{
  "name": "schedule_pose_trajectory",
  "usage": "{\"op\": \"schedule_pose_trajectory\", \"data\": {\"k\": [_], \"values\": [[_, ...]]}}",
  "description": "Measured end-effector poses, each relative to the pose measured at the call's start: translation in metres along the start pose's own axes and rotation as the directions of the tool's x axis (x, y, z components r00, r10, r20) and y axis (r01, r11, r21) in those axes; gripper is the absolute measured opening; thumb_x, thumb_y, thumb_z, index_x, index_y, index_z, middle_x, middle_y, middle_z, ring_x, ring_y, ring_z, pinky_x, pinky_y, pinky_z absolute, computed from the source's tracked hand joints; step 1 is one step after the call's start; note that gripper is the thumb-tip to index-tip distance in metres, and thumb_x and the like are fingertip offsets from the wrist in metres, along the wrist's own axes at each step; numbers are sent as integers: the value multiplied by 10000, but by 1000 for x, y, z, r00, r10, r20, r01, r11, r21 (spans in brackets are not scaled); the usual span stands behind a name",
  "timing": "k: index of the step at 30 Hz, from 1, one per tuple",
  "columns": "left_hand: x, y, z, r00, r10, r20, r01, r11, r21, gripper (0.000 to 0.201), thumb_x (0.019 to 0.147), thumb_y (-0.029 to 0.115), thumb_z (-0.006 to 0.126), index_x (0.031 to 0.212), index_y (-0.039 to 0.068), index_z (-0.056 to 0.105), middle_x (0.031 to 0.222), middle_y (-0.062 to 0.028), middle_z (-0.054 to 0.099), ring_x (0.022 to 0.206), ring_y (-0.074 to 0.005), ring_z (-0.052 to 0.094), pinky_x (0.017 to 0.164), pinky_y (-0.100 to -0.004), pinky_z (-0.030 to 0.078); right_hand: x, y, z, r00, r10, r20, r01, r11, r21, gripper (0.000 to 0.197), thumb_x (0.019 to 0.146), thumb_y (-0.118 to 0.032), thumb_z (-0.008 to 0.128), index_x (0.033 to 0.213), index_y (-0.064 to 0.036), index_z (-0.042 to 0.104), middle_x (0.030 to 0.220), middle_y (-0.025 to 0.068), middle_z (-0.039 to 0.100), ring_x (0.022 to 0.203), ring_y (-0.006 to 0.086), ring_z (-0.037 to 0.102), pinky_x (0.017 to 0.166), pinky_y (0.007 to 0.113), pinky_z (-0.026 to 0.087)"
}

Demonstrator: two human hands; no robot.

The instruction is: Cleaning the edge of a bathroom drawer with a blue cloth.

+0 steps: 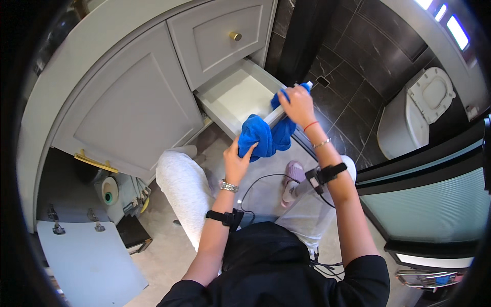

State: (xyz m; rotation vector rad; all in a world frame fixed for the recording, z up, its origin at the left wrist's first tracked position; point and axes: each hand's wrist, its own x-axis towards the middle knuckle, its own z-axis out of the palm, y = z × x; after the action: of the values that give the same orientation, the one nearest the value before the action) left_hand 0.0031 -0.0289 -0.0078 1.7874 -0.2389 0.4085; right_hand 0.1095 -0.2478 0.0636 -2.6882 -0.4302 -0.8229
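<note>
Blue, plush and rumpled, the cloth [266, 134] hangs over the front edge of the pulled-out white drawer [236, 95], its soft folds bunched into a thick lump on the near side. The right hand [297, 105] is closed over the upper end of that cloth, pressing it against the top of the drawer front, fingers curled down around the fabric; a thin red string and a fine chain sit at the wrist. The left hand [237, 161] comes up from below, fingers spread and touching the underside of the hanging bundle, cupping it rather than clenching; a metal link bracelet gleams at that wrist. Inside, the drawer is smooth and painted white. Above it, a shut drawer with a framed panel front carries a small round brass knob [235, 36]. To the left, a pale grey cabinet door [128, 110] with a slim brass bar handle stands ajar. Dark, glossy stone tiles [353, 66] with pale veins cover the floor, and a rounded white toilet [417, 112] sits off to the right.
</note>
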Motion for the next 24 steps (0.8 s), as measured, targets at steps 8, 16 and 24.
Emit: {"op": "schedule_pose_trajectory", "data": {"k": [8,16,24], "values": [[3,-3,-5,1000,14,4,-14,1000,6,291,783,97,722,1025,-33,629,874,-199,687,787,-282,696,711,-346,527,-21,-95,-6,984,-176,34,169,974,151,300,887,-242,567,673,-45,640,695,89,625,674,267,585,671,380,470],[6,13,-14,998,-19,53,22,998,-53,291,783,112,730,1025,-26,646,881,-199,692,792,-294,697,711,-349,529,3,-22,4,988,-146,53,132,967,217,389,894,-338,549,721,-7,660,736,199,646,714,370,629,656,438,491],[4,6,-10,993,-45,105,54,995,-86,311,782,168,742,1032,7,651,882,-200,677,775,-337,674,675,-357,519,51,28,-4,915,242,322,-198,966,-164,512,891,-437,498,745,14,691,741,240,647,742,398,645,719,455,510]]}}
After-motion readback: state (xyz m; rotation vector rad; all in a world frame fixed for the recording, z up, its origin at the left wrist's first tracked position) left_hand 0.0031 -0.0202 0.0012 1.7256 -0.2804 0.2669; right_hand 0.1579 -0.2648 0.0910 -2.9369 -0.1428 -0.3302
